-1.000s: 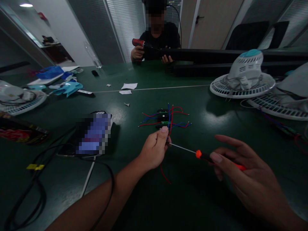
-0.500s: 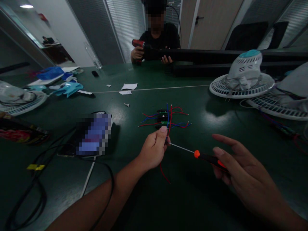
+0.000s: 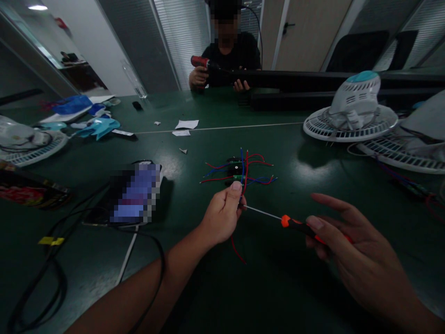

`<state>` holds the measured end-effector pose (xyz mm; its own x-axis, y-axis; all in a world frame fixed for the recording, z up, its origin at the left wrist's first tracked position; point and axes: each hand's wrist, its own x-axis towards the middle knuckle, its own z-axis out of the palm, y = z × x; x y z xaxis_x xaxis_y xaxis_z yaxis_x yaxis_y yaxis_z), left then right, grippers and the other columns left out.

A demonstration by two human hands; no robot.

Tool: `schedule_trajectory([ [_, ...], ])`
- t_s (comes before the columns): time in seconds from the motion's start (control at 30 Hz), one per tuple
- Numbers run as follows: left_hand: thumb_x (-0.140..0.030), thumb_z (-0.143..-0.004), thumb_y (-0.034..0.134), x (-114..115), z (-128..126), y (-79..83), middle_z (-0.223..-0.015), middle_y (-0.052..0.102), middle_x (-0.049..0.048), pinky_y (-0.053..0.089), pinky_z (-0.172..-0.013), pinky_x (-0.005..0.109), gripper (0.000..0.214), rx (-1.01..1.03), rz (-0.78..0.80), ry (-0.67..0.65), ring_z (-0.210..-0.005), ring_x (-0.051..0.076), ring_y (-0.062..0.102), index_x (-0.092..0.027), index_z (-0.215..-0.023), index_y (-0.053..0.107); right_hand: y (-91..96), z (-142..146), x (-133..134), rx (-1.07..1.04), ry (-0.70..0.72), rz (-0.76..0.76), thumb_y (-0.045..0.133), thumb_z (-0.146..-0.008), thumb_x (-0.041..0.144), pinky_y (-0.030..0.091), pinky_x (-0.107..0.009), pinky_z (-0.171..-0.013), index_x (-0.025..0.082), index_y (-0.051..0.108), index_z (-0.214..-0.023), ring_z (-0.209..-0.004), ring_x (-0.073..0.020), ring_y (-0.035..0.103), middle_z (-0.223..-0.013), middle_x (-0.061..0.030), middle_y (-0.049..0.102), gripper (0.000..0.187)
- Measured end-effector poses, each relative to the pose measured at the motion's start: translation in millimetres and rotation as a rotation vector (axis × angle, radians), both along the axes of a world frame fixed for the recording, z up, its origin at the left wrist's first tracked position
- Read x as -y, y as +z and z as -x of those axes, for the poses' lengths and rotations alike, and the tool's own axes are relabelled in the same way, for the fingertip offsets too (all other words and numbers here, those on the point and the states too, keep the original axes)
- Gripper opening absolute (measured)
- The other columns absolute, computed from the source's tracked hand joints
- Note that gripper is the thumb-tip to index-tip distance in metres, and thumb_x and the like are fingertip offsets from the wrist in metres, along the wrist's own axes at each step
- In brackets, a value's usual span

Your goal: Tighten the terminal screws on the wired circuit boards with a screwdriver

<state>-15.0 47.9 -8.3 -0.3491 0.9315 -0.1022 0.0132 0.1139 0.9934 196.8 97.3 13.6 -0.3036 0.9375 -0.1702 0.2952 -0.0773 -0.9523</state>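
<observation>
My left hand (image 3: 224, 213) is closed around a small wired part, mostly hidden by the fingers; red and blue wires (image 3: 246, 174) rise from it and a red wire (image 3: 238, 250) hangs below. A screwdriver (image 3: 295, 224) with an orange and black handle points left, its tip meeting the part at my left fingertips. Its handle lies between the thumb and fingers of my right hand (image 3: 354, 250), whose index finger is stretched out. Just beyond my left hand, small circuit boards (image 3: 238, 170) with red and blue wires lie on the green table (image 3: 194, 185).
A phone (image 3: 137, 195) and black cables (image 3: 59, 269) lie at left, near a dark can (image 3: 31, 188). White fan parts (image 3: 351, 123) stand at right. Paper scraps (image 3: 187, 125) lie farther back. Across the table a person holds a red power drill (image 3: 200, 62) against a long black bar (image 3: 295, 81).
The screwdriver handle has turned a little in my right hand, and the right thumb and fingers have shifted slightly. My left hand stays in place.
</observation>
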Motion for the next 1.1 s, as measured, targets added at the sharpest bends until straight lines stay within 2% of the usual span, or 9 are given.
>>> schedule_trajectory([
  [0.1, -0.063, -0.089, 0.035, 0, 0, 0.1, -0.053, 0.044, -0.0041, 0.029, -0.043, 0.021, 0.054, -0.016, -0.001, -0.006, -0.045, 0.008, 0.039, -0.017, -0.066, 0.053, 2.5, 0, 0, 0.014, -0.020, 0.048, 0.062, -0.078, 0.062, 0.044, -0.025, -0.039, 0.028, 0.054, -0.127, -0.048, -0.0164, 0.058, -0.059, 0.0009, 0.066, 0.060],
  [0.23, -0.064, -0.089, 0.034, -1, 0, -0.9, -0.050, 0.042, -0.0044, 0.029, -0.043, 0.021, 0.055, -0.020, -0.002, 0.005, -0.044, 0.008, 0.039, -0.017, -0.066, 0.053, 9.3, 4, 0, 0.187, 0.005, 0.066, 0.042, -0.085, 0.070, 0.038, -0.025, -0.034, 0.026, 0.057, -0.126, -0.037, -0.0162, 0.050, -0.040, 0.0029, 0.057, 0.062],
  [0.43, -0.062, -0.090, 0.034, -1, 1, -2.9, -0.052, 0.044, -0.0039, 0.031, -0.044, 0.021, 0.055, -0.027, -0.004, 0.016, -0.046, 0.008, 0.041, -0.017, -0.066, 0.053, 5.3, 3, -2, 0.196, 0.069, -0.024, 0.054, -0.081, 0.067, 0.039, -0.024, -0.034, 0.025, 0.055, -0.126, -0.037, -0.0151, 0.052, -0.045, 0.0040, 0.060, 0.062],
  [0.77, -0.064, -0.089, 0.034, -1, 1, -2.1, -0.051, 0.043, -0.0043, 0.030, -0.043, 0.021, 0.056, -0.028, 0.001, 0.009, -0.044, 0.008, 0.040, -0.017, -0.066, 0.053, 4.0, 1, -2, 0.144, 0.021, -0.059, 0.064, -0.075, 0.063, 0.043, -0.024, -0.036, 0.025, 0.054, -0.124, -0.040, -0.0150, 0.053, -0.050, 0.0031, 0.063, 0.063],
  [0.93, -0.062, -0.090, 0.034, -1, 0, -0.9, -0.052, 0.043, -0.0044, 0.029, -0.042, 0.021, 0.054, -0.019, -0.013, 0.016, -0.044, 0.008, 0.039, -0.017, -0.065, 0.052, -1.0, -1, -1, 0.005, 0.009, -0.077, 0.072, -0.071, 0.057, 0.047, -0.023, -0.044, 0.029, 0.057, -0.117, -0.054, -0.0143, 0.058, -0.070, 0.0014, 0.067, 0.057],
  [1.0, -0.061, -0.090, 0.034, -1, 0, -1.5, -0.051, 0.043, -0.0044, 0.029, -0.042, 0.021, 0.054, -0.030, -0.014, 0.004, -0.044, 0.008, 0.039, -0.017, -0.066, 0.053, -2.4, -2, 0, -0.044, 0.011, -0.046, 0.070, -0.073, 0.058, 0.047, -0.023, -0.044, 0.030, 0.058, -0.117, -0.055, -0.0147, 0.059, -0.070, 0.0014, 0.066, 0.054],
  [1.1, -0.062, -0.091, 0.033, -1, 1, -2.3, -0.050, 0.042, -0.0046, 0.029, -0.042, 0.021, 0.055, -0.035, -0.011, 0.001, -0.043, 0.008, 0.039, -0.017, -0.066, 0.053, -1.3, -2, 0, -0.015, 0.034, 0.015, 0.054, -0.082, 0.064, 0.045, -0.024, -0.038, 0.029, 0.057, -0.124, -0.047, -0.0158, 0.057, -0.057, 0.0018, 0.065, 0.054],
])
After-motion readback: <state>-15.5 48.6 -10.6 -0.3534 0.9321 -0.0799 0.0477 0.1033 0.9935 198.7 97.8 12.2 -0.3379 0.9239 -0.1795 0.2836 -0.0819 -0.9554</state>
